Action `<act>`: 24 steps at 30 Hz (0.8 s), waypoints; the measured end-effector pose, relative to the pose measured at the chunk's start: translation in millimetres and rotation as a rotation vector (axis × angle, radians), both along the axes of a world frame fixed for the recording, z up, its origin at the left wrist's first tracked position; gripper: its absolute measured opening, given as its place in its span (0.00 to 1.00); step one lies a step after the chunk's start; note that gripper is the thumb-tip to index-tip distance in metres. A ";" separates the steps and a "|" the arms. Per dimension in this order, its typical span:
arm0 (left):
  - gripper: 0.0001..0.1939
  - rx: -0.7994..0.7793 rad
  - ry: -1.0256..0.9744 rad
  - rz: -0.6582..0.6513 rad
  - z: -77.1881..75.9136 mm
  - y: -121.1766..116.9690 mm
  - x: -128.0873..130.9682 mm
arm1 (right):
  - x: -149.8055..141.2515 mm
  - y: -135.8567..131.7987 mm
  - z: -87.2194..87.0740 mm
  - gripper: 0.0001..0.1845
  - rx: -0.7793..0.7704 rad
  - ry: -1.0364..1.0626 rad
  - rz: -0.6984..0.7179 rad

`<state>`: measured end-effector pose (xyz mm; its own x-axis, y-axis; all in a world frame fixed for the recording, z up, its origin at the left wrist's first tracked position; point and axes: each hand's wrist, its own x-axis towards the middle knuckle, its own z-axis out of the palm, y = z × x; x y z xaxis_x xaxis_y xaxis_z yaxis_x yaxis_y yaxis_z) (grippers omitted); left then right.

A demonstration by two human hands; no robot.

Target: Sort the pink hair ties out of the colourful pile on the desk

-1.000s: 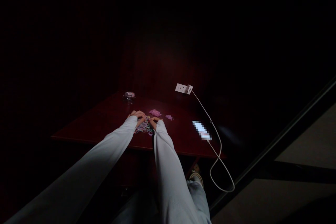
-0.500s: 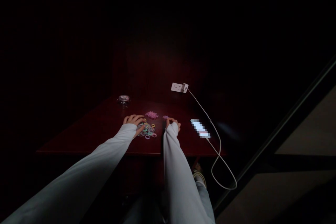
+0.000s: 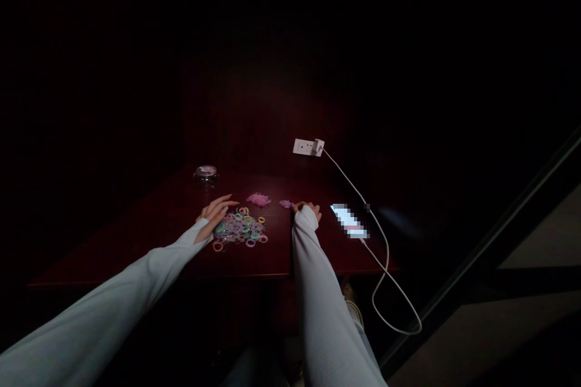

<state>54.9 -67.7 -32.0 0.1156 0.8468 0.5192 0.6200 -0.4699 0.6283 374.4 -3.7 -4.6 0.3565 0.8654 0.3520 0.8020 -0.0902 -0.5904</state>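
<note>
My left hand (image 3: 213,216) is open, its fingers stretched out over the far left edge of a loose pile of small coloured hair ties (image 3: 242,228) on the dark red table. The pile mixes purple, green, yellow and pink rings with thinner bands. My right hand (image 3: 309,210) rests right of a small heap of purple bands (image 3: 285,204), thumb side toward it. Its fingers are loosely bent and apart, partly hidden by the sleeve, and I see nothing held in them. Behind the mixed pile lies a heap of pink bands (image 3: 258,199).
A clear round container (image 3: 206,172) stands at the table's back left. On the right lies a phone (image 3: 349,221) with a blurred screen. Its white cable (image 3: 385,248) loops past the table edge and up to a charger (image 3: 318,147) in the wall socket (image 3: 302,146).
My left hand has drawn back left, uncovering more of the mixed pile, which looks more spread out. My right hand has shifted slightly right from the purple heap. The view has moved a little.
</note>
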 end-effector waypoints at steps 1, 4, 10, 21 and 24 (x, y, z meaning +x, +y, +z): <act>0.32 -0.006 -0.005 -0.025 1.0 -0.6 -4.0 | 0.3 1.6 0.5 0.12 -0.009 -0.003 0.004; 0.32 -0.004 0.035 -0.077 1.4 -2.4 -17.6 | -1.3 3.6 2.2 0.14 -0.006 -0.012 0.017; 0.38 0.134 0.365 -0.167 -10.3 -14.1 -28.3 | -16.5 2.2 8.4 0.15 0.129 -0.050 0.282; 0.52 0.139 0.428 -0.038 -2.2 -6.7 -14.8 | -114.9 13.4 9.6 0.15 0.023 0.143 0.849; 0.51 0.106 0.363 -0.022 -0.5 -2.4 -21.2 | -135.8 13.9 4.9 0.15 -0.081 0.170 0.832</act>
